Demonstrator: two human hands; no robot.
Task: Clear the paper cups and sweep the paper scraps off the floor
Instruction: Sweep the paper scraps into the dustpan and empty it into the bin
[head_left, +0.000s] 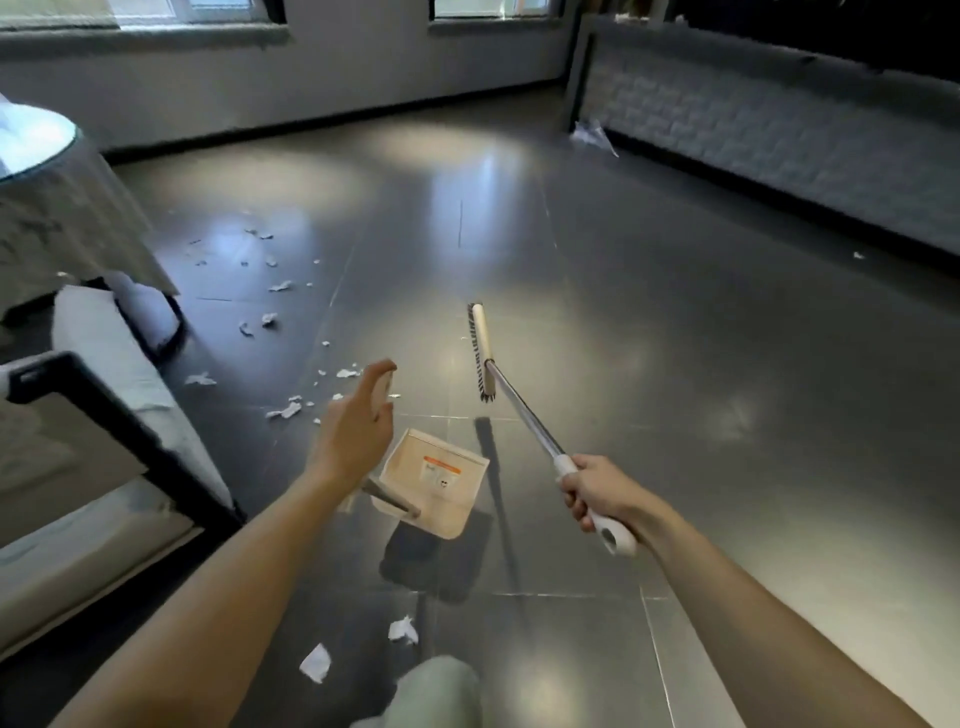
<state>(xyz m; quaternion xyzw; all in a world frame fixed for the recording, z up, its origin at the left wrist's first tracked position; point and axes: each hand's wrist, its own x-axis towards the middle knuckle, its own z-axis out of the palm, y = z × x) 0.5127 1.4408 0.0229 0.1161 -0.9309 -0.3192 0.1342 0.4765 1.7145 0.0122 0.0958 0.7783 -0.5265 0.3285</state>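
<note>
Paper scraps (283, 410): white, torn, many pieces. Location: dark tiled floor (623, 364), mostly strewn at the left between the draped table (67, 218) and the dustpan; two larger pieces (402, 630) near the person's knee (441, 686); one crumpled sheet (592, 134) far off at the foot of the brick-patterned wall (779, 145); one small fleck (857, 254) at the right. Status: none gathered, as far as can be seen.

Paper cups: none in view. Whether they are already cleared or merely out of frame cannot be told.

Broom (480, 353): cream head, metal shaft, white grip. Held out in front by the right hand (597, 499), whose fingers wrap the grip firmly. The head appears raised off the floor and well apart from any scrap.

Dustpan (436, 483): cream, with an orange-striped label inside. It hangs tilted, apparently just above the floor, and its tray shows no paper. The left hand (358, 421) holds the cream top of its long handle with fingers loosely curled round it; the exact grip is partly hidden.

Black-framed seat (104, 415): at the left edge, beside the table.

Progress, as judged: tools in hand, sweeping barely begun or not yet started. Left to do: gather the left cluster, the near pieces and the far strays into the pan.
</note>
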